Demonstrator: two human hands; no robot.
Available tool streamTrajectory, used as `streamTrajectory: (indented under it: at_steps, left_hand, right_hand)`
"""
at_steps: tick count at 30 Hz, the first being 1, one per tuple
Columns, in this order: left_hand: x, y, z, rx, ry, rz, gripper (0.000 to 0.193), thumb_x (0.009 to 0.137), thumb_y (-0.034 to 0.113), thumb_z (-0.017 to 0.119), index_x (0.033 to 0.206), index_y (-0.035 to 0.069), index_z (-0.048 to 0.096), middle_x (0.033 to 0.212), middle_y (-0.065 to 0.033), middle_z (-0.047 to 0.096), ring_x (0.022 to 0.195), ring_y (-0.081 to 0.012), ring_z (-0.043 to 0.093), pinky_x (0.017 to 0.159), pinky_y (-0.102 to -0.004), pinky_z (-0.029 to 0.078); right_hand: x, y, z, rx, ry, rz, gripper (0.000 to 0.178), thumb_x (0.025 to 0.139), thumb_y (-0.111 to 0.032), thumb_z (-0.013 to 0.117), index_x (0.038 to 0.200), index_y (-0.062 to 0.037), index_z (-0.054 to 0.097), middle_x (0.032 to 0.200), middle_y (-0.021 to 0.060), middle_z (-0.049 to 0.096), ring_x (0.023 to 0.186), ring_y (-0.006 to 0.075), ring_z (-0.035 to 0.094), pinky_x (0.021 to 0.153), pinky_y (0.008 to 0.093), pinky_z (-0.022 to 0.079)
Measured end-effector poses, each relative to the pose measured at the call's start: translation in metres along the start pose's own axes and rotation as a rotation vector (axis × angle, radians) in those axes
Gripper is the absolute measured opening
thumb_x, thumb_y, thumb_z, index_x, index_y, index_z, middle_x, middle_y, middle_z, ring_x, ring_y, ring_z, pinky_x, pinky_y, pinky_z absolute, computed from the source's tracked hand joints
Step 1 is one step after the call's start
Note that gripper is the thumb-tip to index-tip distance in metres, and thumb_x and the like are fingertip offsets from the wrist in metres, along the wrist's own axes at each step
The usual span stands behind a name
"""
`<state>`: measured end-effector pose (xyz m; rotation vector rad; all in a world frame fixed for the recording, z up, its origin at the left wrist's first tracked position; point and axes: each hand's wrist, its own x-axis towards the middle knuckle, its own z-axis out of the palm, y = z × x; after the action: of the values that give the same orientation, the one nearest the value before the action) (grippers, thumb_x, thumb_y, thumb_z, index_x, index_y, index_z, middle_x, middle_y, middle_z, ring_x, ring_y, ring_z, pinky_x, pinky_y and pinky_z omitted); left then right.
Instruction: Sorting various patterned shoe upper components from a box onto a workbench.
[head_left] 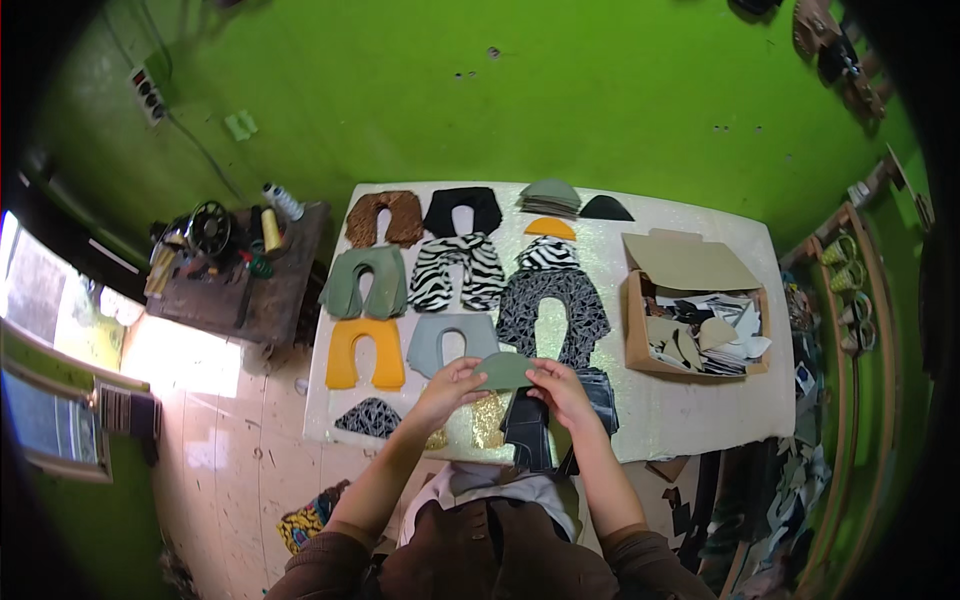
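Note:
A green half-round cut piece (504, 371) is held up over the front of the table. My left hand (453, 392) pinches its left end and my right hand (560, 389) its right end. Just beneath my right hand lie black shiny cut pieces (528, 432). Behind the held piece are a grey U-shaped piece (432, 340) and a black-and-grey patterned U-shaped piece (585, 300). A stack of similar green half-round pieces (549, 198) sits at the table's far edge, beside a black half-round piece (607, 208) and a yellow one (550, 229).
More U-shaped pieces, such as the orange one (364, 352) and the zebra-striped one (458, 272), cover the table's left half. An open cardboard box (638, 325) full of scraps stands on the right. A sewing machine (209, 228) is on a small table at left. Shelving (850, 400) stands far right.

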<state>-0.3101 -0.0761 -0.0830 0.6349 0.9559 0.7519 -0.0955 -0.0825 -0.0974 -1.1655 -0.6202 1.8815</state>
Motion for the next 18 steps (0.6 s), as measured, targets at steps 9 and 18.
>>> streamTrajectory:
  at_steps: [9,18]
  left_hand:
    - [0.120,0.065,0.039,0.223,0.079,0.137,0.028,0.084,0.011,0.057,0.108,0.000,0.047,0.086,-0.0057,0.056,0.071,-0.0105,0.056,0.063,-0.0215,0.050]
    - [0.277,0.129,0.048,0.756,0.374,0.579,0.024,0.079,0.012,0.059,0.099,0.000,0.056,0.084,-0.0130,0.060,0.073,-0.0196,0.060,0.067,-0.0300,0.048]
  right_hand:
    - [0.074,-0.109,-0.029,-0.252,0.078,-0.314,0.023,0.083,-0.004,0.056,0.106,-0.0029,0.055,0.084,0.0011,0.057,0.078,0.0075,0.055,0.065,0.0206,0.047]
    - [0.199,-0.190,-0.046,-0.816,0.444,-0.756,0.017,0.076,-0.004,0.058,0.092,-0.0049,0.061,0.080,0.0058,0.058,0.065,0.0120,0.054,0.060,0.0260,0.045]
